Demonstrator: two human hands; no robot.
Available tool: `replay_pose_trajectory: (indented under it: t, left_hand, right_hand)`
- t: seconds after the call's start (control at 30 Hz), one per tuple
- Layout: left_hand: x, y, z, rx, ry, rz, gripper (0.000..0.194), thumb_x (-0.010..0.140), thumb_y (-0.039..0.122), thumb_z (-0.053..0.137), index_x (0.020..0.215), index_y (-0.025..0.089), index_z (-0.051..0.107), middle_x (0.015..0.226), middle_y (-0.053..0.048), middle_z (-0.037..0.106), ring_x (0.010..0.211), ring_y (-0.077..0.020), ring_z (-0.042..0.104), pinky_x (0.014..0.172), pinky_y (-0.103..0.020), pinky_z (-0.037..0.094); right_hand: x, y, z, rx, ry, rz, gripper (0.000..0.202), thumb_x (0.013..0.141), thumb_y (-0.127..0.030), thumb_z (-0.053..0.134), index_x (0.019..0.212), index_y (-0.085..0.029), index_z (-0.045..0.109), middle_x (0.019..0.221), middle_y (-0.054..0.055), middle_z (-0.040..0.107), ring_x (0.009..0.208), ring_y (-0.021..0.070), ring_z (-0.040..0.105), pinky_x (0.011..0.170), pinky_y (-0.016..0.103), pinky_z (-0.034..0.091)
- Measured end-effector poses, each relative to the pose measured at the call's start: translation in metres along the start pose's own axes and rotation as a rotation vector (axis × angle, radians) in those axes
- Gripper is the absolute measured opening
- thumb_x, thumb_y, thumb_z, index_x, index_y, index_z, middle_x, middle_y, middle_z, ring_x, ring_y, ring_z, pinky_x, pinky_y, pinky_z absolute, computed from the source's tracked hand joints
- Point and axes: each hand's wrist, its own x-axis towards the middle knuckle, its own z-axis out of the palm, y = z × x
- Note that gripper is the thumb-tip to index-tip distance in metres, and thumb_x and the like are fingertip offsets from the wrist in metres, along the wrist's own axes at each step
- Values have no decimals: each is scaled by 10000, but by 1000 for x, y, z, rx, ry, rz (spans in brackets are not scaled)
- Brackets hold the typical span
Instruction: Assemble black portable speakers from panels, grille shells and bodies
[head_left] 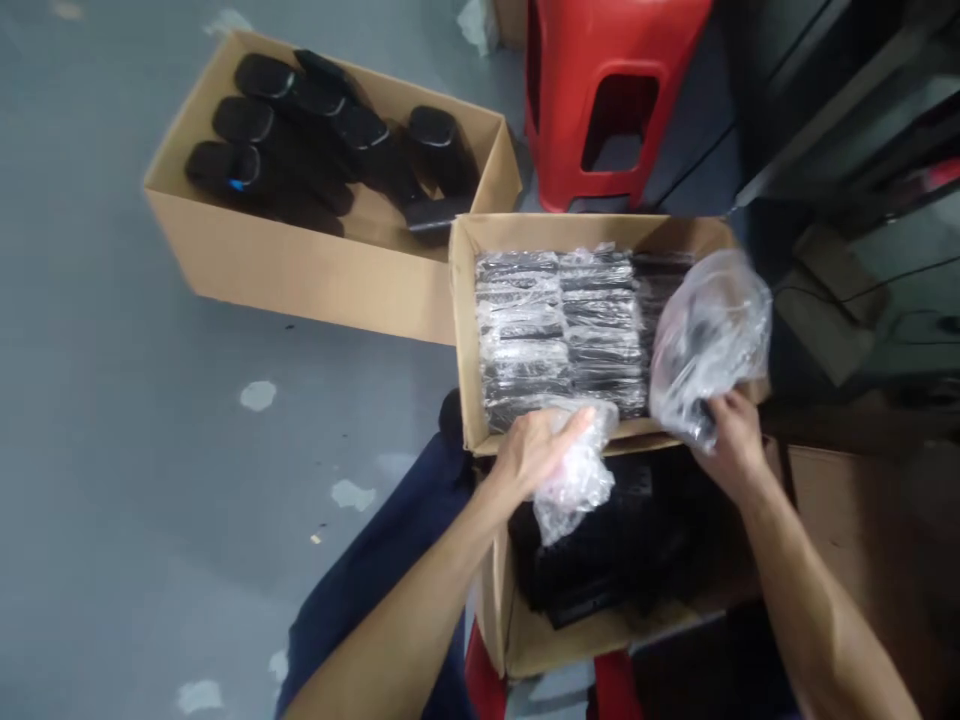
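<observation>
My left hand (536,455) is closed on a crumpled clear plastic bag (576,490) at the near edge of a cardboard box (466,330). Rows of flat black pieces in clear wrap (562,335) fill much of that box. At its right side, my right hand (733,440) grips the lower end of a puffed-out clear plastic bag (712,330), which hides the box's right part. Something dark shows by the right fingers; I cannot make out what it is. Just below stands another cardboard box (491,600) holding black items (600,540), partly hidden by my hands.
A long cardboard box (315,275) with several black plastic parts (364,125) stands at the upper left. Behind the wrapped pieces is a red plastic stool (555,170). Dark equipment with a cable (900,285) lines the right side. Grey floor (150,450) lies to the left.
</observation>
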Motion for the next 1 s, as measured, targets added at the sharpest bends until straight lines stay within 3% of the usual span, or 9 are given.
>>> replay_pose_trajectory:
  t: [0.13,0.27,0.4,0.53,0.63,0.73,0.8,0.93,1.0]
  left_hand:
    - [-9,-3,8,126,-71,-28,571,898,684,440,543,236,450,464,-4,506,522,-202,544,536,-294,320]
    - [-36,-12,13,153,-19,8,548,899,633,448,522,235,462,513,-33,587,538,-212,581,506,-297,336]
    - [-82,-24,4,164,40,18,463,863,618,503,645,219,592,611,-33,658,574,-215,621,508,-292,376]
    - [-131,-33,-5,160,14,96,462,833,603,571,1055,215,686,826,-20,743,643,-212,675,578,-284,454]
    - [-158,-33,-3,186,-57,154,616,849,587,579,1351,231,586,1024,-54,773,783,-251,731,677,-308,519]
    - [-175,-21,2,309,-70,257,731,845,536,631,1504,259,477,1334,-103,694,1162,-321,679,934,-369,513]
    - [-185,-4,4,410,-84,280,815,846,502,653,1579,271,381,1285,-104,717,1210,-338,654,996,-402,483]
    - [-203,29,14,469,-158,368,1025,791,512,729,1645,277,211,1047,-48,770,997,-309,719,886,-373,521]
    - [-210,33,23,443,-293,529,969,742,482,780,1593,313,350,1168,-38,754,1041,-292,704,908,-345,515]
  right_hand:
    - [-141,4,-51,-252,25,130,468,774,-622,691,706,-159,671,594,2,563,570,148,473,502,247,352]
    - [-210,14,-58,-314,75,150,617,780,-765,576,540,-199,526,499,-24,392,513,124,349,477,257,296]
    - [-240,15,-60,-266,41,110,633,773,-778,572,577,-177,605,505,-14,419,516,131,360,476,260,298]
    - [-258,15,-78,-245,39,77,610,739,-746,651,718,-141,732,551,4,537,527,142,420,481,256,327]
    - [-262,15,-95,-233,53,55,629,688,-756,691,748,-133,761,573,16,592,536,161,478,502,268,376]
    - [-259,6,-108,-221,80,-11,594,734,-727,686,808,-143,771,664,39,660,628,203,564,587,295,442]
    - [-257,-8,-113,-219,63,-76,555,755,-702,693,821,-157,772,733,57,685,705,229,606,662,317,472]
    - [-272,-45,-102,-175,-110,-308,445,841,-630,684,812,-193,765,1028,106,693,968,265,644,870,350,503]
    - [-289,-55,-87,-82,-370,-399,377,909,-567,651,885,-214,780,1163,102,673,1094,262,632,956,351,490]
